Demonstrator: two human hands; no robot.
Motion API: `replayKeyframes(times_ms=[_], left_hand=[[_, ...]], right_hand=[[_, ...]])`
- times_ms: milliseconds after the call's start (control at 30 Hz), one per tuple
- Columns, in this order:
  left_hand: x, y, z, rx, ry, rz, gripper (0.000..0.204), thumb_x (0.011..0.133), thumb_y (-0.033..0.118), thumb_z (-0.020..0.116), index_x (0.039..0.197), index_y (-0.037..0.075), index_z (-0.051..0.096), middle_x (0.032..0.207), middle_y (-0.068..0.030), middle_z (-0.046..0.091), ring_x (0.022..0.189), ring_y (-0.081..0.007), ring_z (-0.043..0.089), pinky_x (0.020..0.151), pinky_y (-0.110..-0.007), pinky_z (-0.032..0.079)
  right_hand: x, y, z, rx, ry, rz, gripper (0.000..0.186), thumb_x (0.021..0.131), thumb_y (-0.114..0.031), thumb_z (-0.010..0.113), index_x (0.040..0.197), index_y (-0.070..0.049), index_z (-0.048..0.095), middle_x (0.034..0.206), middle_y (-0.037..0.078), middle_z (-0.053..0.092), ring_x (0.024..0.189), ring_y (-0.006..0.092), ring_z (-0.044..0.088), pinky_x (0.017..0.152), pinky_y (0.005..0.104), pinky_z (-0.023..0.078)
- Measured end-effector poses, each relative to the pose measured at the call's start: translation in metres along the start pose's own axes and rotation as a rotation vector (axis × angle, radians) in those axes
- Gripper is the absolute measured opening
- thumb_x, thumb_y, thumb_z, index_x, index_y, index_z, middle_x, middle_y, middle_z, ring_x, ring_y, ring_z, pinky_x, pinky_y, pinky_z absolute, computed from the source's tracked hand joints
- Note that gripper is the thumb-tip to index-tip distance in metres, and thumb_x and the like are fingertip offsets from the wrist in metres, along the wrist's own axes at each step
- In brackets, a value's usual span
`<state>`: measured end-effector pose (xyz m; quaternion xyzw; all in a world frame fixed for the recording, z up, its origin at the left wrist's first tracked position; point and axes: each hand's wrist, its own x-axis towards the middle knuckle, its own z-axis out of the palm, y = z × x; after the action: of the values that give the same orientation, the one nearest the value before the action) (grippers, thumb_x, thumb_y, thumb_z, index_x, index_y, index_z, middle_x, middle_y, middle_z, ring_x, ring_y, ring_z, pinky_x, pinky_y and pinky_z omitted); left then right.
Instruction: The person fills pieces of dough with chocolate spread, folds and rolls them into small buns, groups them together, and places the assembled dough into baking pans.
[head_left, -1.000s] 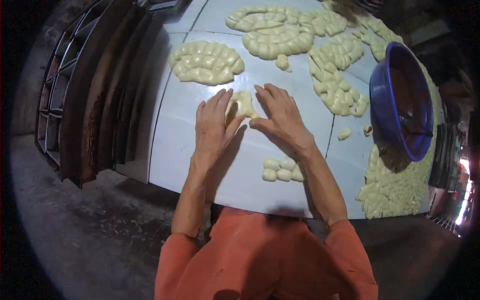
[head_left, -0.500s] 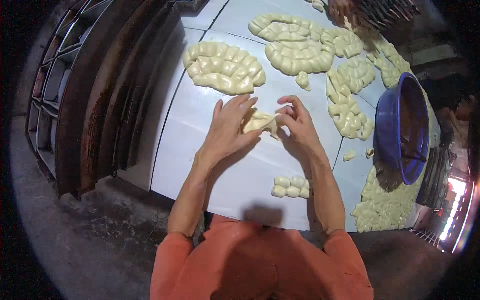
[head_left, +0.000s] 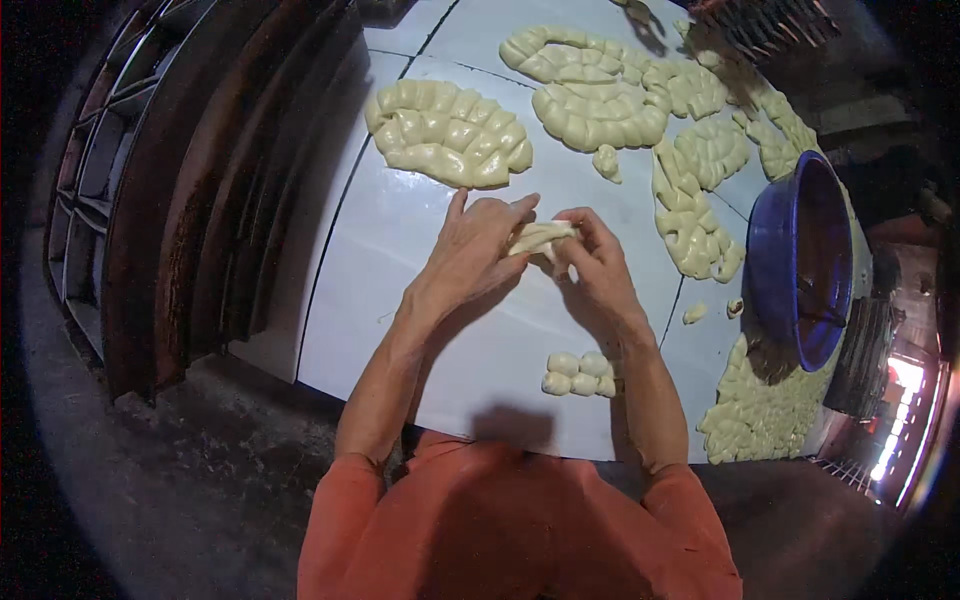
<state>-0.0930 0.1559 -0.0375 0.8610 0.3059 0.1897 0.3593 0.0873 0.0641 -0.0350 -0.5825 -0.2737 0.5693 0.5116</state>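
Dough piece [head_left: 540, 236]: pale strip, lifted off the table [head_left: 420, 300], spanning both hands above the white top.
Left hand [head_left: 478, 250]: fingers curled narrow, pinching the strip's left end; wrist raised.
Right hand [head_left: 592, 262]: fingertips closed on the strip's right end, thumb beneath.
Change: a second ago both palms lay flat, pressing the piece on the table; half a second ago the fingers had gathered round it; now it is held up between the fingertips.
Meaning: pressing appears finished; the work has likely passed to shaping in the air, by pull or twist. Which of the two cannot be told.
Small balls [head_left: 578, 374]: cluster of four, on the table just short of the right forearm, untouched.
Near batch [head_left: 450, 132]: shaped pieces packed side by side, beyond the left hand.
Far batches [head_left: 600, 95]: further rows, well apart from the hands.
Bowl [head_left: 800, 255]: blue, at the table's right edge; contents dark, not readable.
Rack [head_left: 110, 200]: dark shelving, left of the table.
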Motion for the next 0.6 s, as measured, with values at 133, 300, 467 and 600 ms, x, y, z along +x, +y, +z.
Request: replayKeyframes(times_ms=[133,300,467,600], left_hand=[[-0.001,-0.009,0.004,0.085,-0.050,-0.008,0.057,0.081,0.026,0.073,0.133,0.008,0.058,0.107,-0.0083,0.064,0.109,-0.0289,0.058,0.116,-0.058,0.023],[0.001,0.006,0.016,-0.048,0.167,0.044,0.070,0.075,0.034,0.080,0.135,0.007,0.058,0.119,-0.0137,0.064,0.116,-0.0307,0.059,0.119,-0.057,0.019],[0.011,0.003,0.014,-0.060,0.057,-0.012,0.037,0.085,0.029,0.073,0.112,0.005,0.072,0.094,-0.0106,0.071,0.097,-0.0292,0.066,0.119,-0.054,0.022],[0.008,0.004,0.012,-0.109,0.130,-0.011,0.025,0.094,0.026,0.062,0.098,0.005,0.075,0.087,-0.0115,0.070,0.093,-0.0300,0.066,0.114,-0.053,0.027]], right_hand=[[0.007,-0.017,-0.013,0.218,-0.094,0.165,0.028,0.094,-0.005,0.053,0.121,0.002,0.054,0.092,0.009,0.062,0.070,0.0140,0.059,0.066,0.0286,0.051],[-0.001,-0.013,0.002,0.239,-0.070,0.145,0.061,0.088,-0.005,0.060,0.144,0.005,0.040,0.101,0.009,0.060,0.080,0.0134,0.059,0.071,0.0289,0.049],[-0.002,-0.031,-0.017,-0.196,-0.151,0.101,0.070,0.085,-0.006,0.063,0.150,0.001,0.036,0.108,0.014,0.065,0.089,0.0205,0.065,0.080,0.0321,0.051],[-0.014,-0.039,-0.015,-0.799,-0.085,0.092,0.066,0.086,-0.011,0.070,0.147,-0.009,0.045,0.124,0.021,0.065,0.116,0.0354,0.064,0.096,0.0397,0.050]])
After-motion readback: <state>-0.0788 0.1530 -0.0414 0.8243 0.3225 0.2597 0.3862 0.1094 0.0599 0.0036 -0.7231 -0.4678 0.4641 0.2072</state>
